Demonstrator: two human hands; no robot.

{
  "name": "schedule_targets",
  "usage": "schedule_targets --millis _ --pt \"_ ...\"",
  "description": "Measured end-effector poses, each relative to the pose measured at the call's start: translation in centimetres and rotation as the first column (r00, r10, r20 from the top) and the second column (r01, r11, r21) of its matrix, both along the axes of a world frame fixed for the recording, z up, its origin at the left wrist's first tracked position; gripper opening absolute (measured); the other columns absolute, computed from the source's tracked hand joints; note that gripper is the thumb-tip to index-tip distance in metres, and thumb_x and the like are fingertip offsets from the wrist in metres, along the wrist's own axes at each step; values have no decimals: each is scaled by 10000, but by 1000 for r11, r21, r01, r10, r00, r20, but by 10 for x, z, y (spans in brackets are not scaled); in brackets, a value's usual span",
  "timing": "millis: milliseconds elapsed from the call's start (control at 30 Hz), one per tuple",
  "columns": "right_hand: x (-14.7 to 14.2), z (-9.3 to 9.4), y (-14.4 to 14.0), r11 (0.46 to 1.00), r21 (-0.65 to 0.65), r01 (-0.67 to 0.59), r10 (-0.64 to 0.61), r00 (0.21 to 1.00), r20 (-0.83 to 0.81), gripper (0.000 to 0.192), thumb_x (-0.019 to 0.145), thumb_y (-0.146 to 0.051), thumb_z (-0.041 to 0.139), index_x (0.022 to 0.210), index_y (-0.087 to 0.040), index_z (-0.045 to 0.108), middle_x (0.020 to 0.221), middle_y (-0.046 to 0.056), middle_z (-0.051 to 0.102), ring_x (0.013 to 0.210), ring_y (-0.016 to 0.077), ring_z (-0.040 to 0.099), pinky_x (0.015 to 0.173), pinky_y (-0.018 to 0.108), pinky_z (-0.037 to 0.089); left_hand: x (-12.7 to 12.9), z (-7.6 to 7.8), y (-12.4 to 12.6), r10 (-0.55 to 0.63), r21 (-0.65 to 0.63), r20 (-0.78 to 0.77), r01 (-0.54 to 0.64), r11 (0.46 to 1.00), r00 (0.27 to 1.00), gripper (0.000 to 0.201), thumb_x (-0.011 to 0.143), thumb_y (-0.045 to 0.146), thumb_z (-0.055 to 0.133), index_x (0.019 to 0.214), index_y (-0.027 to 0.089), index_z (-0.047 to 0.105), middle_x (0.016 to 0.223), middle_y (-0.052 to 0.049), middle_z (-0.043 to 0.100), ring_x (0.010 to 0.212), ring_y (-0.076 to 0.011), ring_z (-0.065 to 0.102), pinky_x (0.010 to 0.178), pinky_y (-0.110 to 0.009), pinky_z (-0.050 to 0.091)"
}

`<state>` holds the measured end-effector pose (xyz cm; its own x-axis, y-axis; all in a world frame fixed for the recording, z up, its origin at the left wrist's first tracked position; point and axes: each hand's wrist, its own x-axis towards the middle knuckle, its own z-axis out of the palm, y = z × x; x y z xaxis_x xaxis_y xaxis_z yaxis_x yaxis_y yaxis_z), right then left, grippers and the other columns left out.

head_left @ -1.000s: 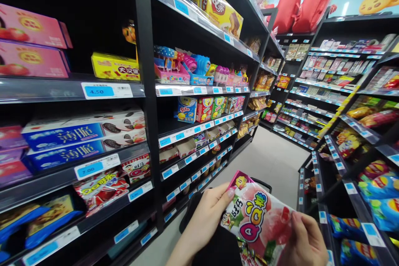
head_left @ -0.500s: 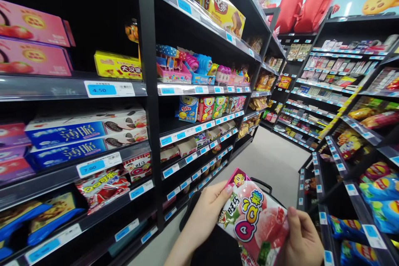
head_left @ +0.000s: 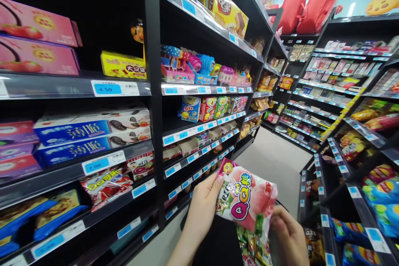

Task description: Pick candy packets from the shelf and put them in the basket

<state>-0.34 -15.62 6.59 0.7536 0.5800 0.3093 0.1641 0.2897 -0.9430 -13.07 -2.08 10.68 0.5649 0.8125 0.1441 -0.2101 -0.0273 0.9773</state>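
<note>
Low in the near middle of the aisle, the left hand (head_left: 202,208) and right hand (head_left: 288,237) hold a pink candy bag (head_left: 245,201) between them. Fingers of the left hand are closed on the bag's upper left edge, thumb on its front; the right hand grips the lower right corner, its fingers curled under the bag. This bag is tilted, its printed face up toward the camera, and more wrappers (head_left: 252,249) show just below it. Under both hands lies something dark, with a black handle (head_left: 286,205) partly hidden behind the bag. At left stand black shelves (head_left: 152,133) with blue price tags (head_left: 104,162), blue cookie boxes (head_left: 75,133) and red packets (head_left: 107,185). Farther along the grey floor (head_left: 274,162) more shelves run on the right.
</note>
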Motion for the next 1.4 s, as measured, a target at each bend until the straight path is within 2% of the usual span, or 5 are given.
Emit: schedule_targets --millis 133,433,700,967,1400 --pt "-6 7 0 975 -146 -168 164 986 -42 372 765 -531 638 661 -175 634 534 1 582 471 133 516 473 209 402 -2 0 2 53 -13 -3 -53 999 999 430 834 527 526 938 140 682 827 -64 722 786 -251 624 655 -284 452" --pt "-1 -5 0 966 -255 -51 95 982 163 405 801 -521 590 586 -180 543 482 -34 484 395 97 442 398 181 321 -10 -4 11 147 22 -43 -146 989 988 385 785 522 583 782 152 693 674 -44 687 673 -238 605 581 -271 448" --pt "16 -5 1 938 -203 -280 303 948 95 400 742 -567 644 777 -172 690 631 47 658 539 181 587 531 256 500 -14 9 3 -22 81 -82 28 996 996 387 850 512 502 806 156 647 765 -42 690 709 -206 595 615 -253 436" --pt "-1 -13 19 992 122 -31 59 971 -233 300 771 -448 685 812 -157 626 714 42 687 636 187 646 574 250 513 -12 6 0 -164 29 -70 167 986 984 386 794 523 578 762 152 677 683 -33 664 669 -203 593 565 -245 432" --pt "-22 7 37 862 136 489 -249 641 -726 224 767 -393 671 829 -180 633 632 19 703 538 209 669 502 302 572 24 -8 -31 -429 -133 314 486 864 847 556 618 386 815 1093 136 669 1059 -126 709 980 -292 649 906 -385 471"
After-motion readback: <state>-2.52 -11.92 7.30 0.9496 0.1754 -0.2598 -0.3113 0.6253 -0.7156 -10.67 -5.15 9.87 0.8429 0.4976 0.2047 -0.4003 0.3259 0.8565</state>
